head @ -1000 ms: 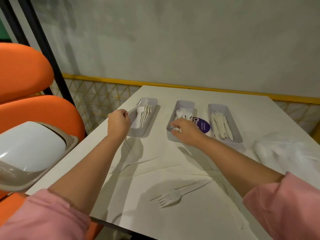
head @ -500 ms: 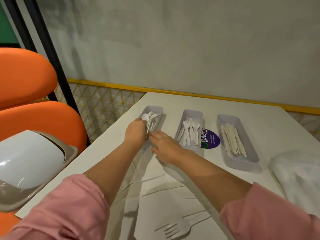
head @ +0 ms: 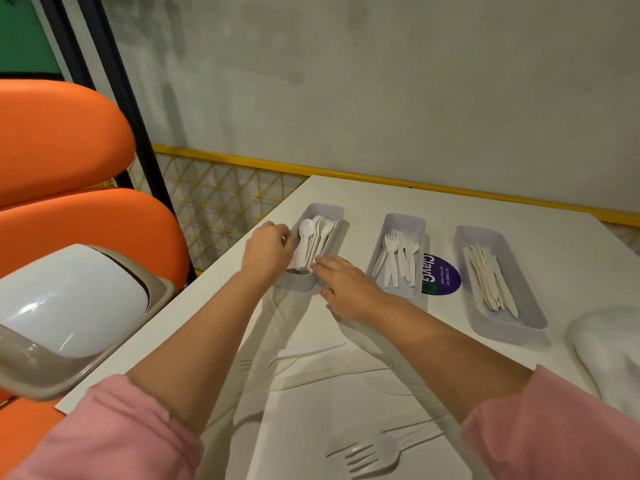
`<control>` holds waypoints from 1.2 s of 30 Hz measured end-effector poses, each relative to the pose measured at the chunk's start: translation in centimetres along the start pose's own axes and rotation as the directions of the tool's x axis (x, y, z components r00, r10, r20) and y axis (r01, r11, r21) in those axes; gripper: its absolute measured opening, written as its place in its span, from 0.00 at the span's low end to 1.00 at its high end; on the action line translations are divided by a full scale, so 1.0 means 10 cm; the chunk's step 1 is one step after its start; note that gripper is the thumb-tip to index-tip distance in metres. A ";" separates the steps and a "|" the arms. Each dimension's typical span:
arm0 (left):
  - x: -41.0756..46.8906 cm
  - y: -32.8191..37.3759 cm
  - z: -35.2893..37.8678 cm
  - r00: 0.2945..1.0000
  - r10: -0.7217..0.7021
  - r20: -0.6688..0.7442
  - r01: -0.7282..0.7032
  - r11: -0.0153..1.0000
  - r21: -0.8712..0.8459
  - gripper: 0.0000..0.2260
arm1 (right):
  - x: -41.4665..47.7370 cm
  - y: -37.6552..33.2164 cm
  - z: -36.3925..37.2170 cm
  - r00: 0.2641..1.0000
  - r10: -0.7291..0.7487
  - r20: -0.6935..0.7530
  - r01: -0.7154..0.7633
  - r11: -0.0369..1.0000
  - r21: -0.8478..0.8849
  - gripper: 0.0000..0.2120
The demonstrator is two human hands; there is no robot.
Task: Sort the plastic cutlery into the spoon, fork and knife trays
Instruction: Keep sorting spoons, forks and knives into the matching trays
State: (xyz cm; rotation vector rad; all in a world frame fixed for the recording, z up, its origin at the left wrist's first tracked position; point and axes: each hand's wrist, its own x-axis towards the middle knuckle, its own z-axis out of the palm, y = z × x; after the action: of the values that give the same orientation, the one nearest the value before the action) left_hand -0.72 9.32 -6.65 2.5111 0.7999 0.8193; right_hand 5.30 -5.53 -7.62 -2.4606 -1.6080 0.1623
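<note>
Just beyond the right hand's [head: 349,289] straight, spread fingertips, the spoons [head: 313,240] lie bundled in the spoon tray [head: 332,211], bowls pointing away. The fingers lie flat over the tray's near right corner, touching the handle ends and holding nothing. A second ago this hand was at the fork tray [head: 405,220]; that tray is now off to the right of its fingers, with the forks [head: 398,258] lying loose inside.

The left hand [head: 268,251] is curled against the spoon tray's left wall, its fingers bent inward toward the spoons. I cannot tell whether they pinch anything. A second ago it held a spoon above the tray's edge, and half a second ago it was over the near end of the tray.

Further right of the right fingers, past a purple sticker [head: 445,277], the knife tray [head: 519,323] holds the knives [head: 488,278]. Well behind both hands, toward the person, one fork [head: 374,452] lies on the table [head: 554,244], as before.
</note>
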 end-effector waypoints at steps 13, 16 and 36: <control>-0.29 -0.38 -0.05 0.798 -0.524 0.298 0.470 0.850 0.237 0.19 | -0.42 -0.20 0.09 0.991 -0.132 0.032 0.123 0.971 0.204 0.13; -0.33 -0.34 -0.04 0.805 -0.514 0.298 0.460 0.856 0.235 0.19 | -0.49 -0.21 0.13 0.984 -0.168 0.064 0.154 0.971 0.184 0.11; -0.50 -0.08 -0.47 0.919 -0.339 0.200 0.346 0.453 -0.822 0.06 | -0.67 -0.23 -0.19 0.991 0.064 -0.121 0.004 0.872 0.490 0.05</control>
State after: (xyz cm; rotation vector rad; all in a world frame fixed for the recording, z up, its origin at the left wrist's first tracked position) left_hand -7.38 7.67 -5.56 1.3923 0.6365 0.7819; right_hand 0.92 -10.92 -5.35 -2.0552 -1.2783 0.3552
